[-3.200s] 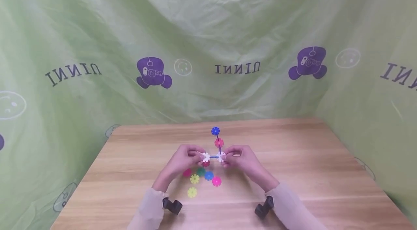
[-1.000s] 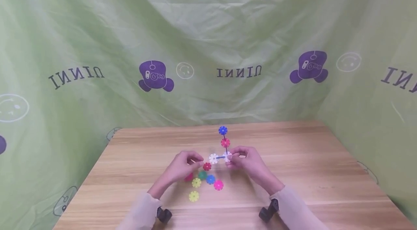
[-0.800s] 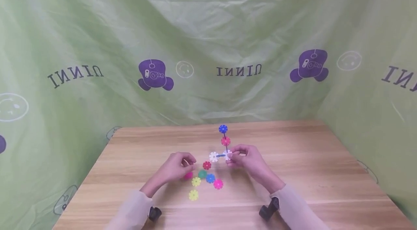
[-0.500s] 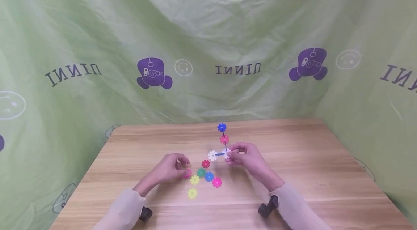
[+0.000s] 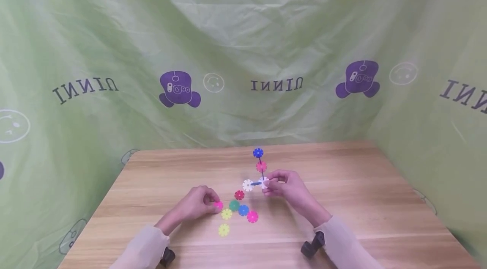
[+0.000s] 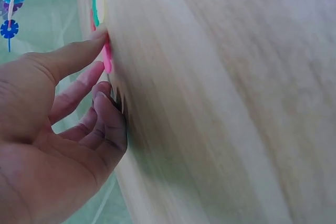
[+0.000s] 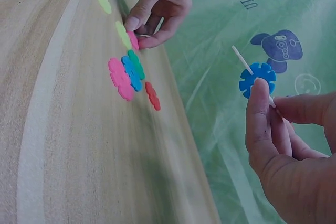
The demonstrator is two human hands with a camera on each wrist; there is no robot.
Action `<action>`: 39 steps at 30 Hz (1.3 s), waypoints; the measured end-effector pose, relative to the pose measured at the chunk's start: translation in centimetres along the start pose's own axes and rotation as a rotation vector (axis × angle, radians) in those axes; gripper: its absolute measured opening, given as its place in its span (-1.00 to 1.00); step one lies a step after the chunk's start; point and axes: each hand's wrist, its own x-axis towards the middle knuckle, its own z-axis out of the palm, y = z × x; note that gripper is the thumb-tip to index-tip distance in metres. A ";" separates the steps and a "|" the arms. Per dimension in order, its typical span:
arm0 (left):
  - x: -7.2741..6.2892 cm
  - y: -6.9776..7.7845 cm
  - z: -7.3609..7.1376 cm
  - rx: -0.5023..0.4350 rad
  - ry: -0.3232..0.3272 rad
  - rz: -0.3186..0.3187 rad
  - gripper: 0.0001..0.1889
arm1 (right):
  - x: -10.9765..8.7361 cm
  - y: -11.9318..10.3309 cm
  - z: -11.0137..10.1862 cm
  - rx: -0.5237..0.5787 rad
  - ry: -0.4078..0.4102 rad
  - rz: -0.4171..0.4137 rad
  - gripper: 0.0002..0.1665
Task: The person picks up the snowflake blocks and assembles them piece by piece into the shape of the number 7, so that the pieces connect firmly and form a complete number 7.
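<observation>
My right hand [image 5: 288, 187] pinches a white snowflake disc [image 5: 263, 182] at one corner of a chain of interlocking plastic discs held above the table. From it a blue disc [image 7: 257, 81], edge-on in the head view, joins another white disc [image 5: 247, 185] on the left. Upward, the chain runs through a pinkish-red disc [image 5: 261, 166] to a dark blue disc [image 5: 258, 153] at the tip. On the table, my left hand [image 5: 195, 204] has thumb and index finger at opposite edges of a pink disc [image 5: 218, 205], pinching it; the other fingers curl loosely below.
Loose discs lie flat near the left hand: red [image 5: 239, 195], green [image 5: 233, 205], blue [image 5: 243, 210], hot pink [image 5: 253, 217] and two yellow ones, the upper yellow disc [image 5: 226, 214] beside the left fingertips. A green curtain [image 5: 243, 116] hangs behind the wooden table [image 5: 342, 226].
My left hand has let go of the left white disc and moved left and down to the pink disc on the table. The right hand keeps the chain, shifted slightly right.
</observation>
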 end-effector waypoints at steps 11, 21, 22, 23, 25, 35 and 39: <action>-0.5 -0.1 -0.4 -0.046 -0.056 -0.011 -0.79 | 0.1 0.4 0.2 0.031 0.002 0.014 -0.68; -0.6 0.7 -0.5 -0.071 -0.013 0.005 -0.86 | 0.4 0.4 0.4 0.050 0.002 0.017 -0.67; -0.5 0.9 -0.5 -0.095 0.012 0.000 -0.87 | 0.4 0.3 0.4 0.048 0.003 0.019 -0.67; -0.5 1.2 -0.5 -0.119 0.043 -0.006 -0.88 | 0.4 0.3 0.3 0.046 0.003 0.021 -0.67; -0.5 1.8 -0.6 -0.165 0.105 -0.012 -0.87 | 0.4 0.2 0.3 0.040 0.005 0.022 -0.67; -0.7 4.4 -0.2 -0.387 0.223 -0.075 -0.88 | 0.3 0.1 0.1 0.037 0.009 0.021 -0.65; -0.5 4.8 0.3 -0.440 0.229 -0.076 -0.85 | 0.2 0.2 0.0 0.041 0.008 0.021 -0.65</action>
